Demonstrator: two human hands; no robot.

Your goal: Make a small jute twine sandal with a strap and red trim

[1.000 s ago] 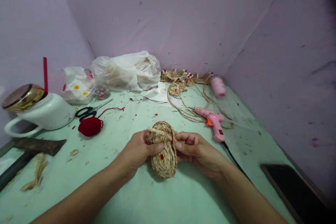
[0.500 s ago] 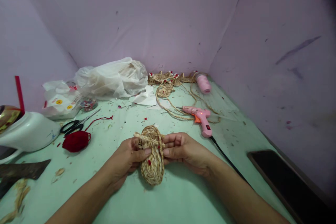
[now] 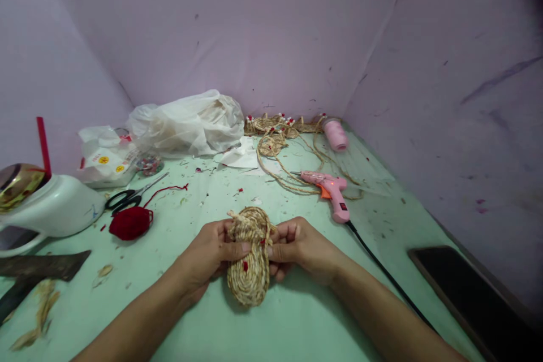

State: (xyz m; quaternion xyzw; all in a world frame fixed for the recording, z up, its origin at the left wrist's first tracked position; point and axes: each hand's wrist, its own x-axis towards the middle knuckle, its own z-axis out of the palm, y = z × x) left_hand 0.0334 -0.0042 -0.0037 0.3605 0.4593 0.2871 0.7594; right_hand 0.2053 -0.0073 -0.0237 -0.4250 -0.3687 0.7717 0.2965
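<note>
Between my hands is a small slipper of coiled straw braid (image 3: 248,285), with a sole shape and a red bit on its surface. My left hand (image 3: 218,251) is closed on its left edge, thumb lying on top. On the other side my right hand (image 3: 292,249) pinches the right edge, near a second red spot and a strand of braid. A loose braid end sticks out at the top left of the slipper. The fingers beneath it are partly hidden.
A pink glue gun (image 3: 328,186) with a black cord lies at right, before straw cords and a pink thread spool (image 3: 336,134). At left are scissors (image 3: 131,198), red yarn (image 3: 131,223) and a white pitcher (image 3: 72,206). A phone (image 3: 470,294) lies front right.
The view has shifted, so the table things sit slightly further right. The braid strand that lay across the slipper's top now lies less across it, and my right hand has shifted along the edge.
</note>
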